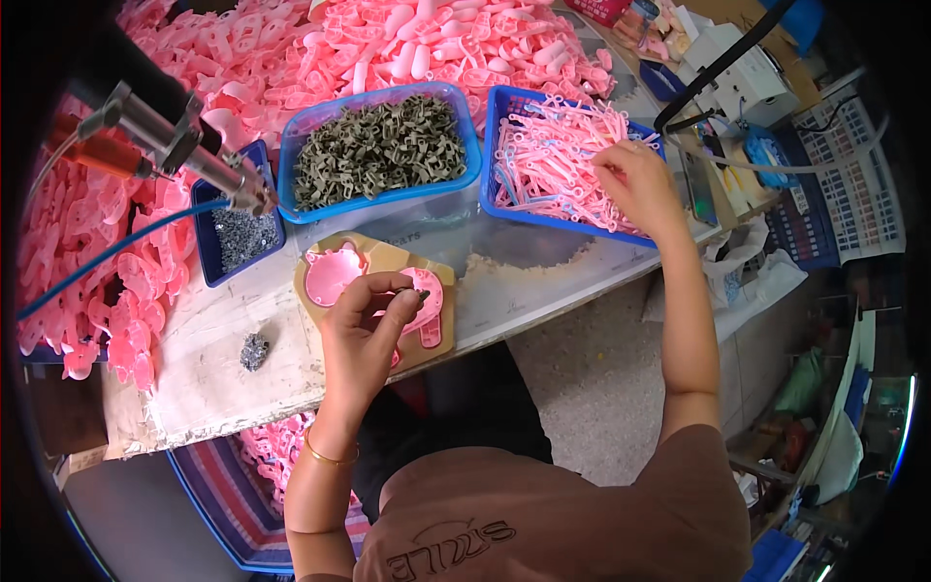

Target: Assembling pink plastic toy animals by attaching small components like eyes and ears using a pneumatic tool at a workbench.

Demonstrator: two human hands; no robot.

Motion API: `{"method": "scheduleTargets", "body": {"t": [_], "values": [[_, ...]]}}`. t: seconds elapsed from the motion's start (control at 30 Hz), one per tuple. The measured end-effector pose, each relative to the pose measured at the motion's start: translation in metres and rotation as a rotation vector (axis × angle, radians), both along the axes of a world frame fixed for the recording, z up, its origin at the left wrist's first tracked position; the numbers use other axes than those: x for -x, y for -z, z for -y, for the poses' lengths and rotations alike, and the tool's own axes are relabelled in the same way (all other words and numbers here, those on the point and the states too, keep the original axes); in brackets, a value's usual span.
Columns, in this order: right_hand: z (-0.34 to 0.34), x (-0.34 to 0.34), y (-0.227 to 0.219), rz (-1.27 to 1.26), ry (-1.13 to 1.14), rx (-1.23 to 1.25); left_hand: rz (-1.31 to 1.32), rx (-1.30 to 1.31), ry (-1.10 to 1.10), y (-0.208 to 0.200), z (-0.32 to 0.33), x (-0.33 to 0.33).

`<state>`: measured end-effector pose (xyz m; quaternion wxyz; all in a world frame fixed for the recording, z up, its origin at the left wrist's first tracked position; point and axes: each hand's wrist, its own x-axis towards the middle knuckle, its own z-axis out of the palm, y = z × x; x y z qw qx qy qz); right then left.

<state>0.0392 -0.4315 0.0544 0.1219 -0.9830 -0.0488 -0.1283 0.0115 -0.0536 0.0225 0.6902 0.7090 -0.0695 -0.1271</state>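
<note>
My left hand (364, 335) is closed in a pinch around a small dark grey clip (421, 294), just above a tan block-shaped fixture (388, 256). Set in that fixture are a round pink plastic shell (333, 275) and, partly covered by the hand, another pink part with a handle (433, 330). Farther right, my right hand (635, 184) reaches over a blue basket (562, 226) full of thin pink stick parts (553, 165). Its fingers are curled together at the sticks; what they hold, if anything, I cannot make out.
A blue tub (388, 199) of grey clips stands behind the fixture, beside a small blue bin (244, 262) of screws. A small screw pile (254, 351) lies on the table. Overhead at left hangs a metal screwdriver tool (184, 145). Pink parts (427, 48) heap at the back.
</note>
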Motion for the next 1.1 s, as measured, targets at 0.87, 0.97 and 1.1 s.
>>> {"method": "scheduleTargets", "body": {"t": [0.87, 0.97, 1.1], "values": [[-0.171, 0.009, 0.014, -0.564, -0.312, -1.483, -0.132, 0.173, -0.074, -0.004, -0.003, -0.006], [-0.173, 0.012, 0.023, -0.468, -0.369, -1.428, -0.172, 0.188, -0.091, -0.005, -0.006, -0.006], [-0.173, 0.018, 0.021, -0.379, -0.384, -1.219, -0.139, 0.126, -0.096, -0.008, -0.008, -0.005]]}}
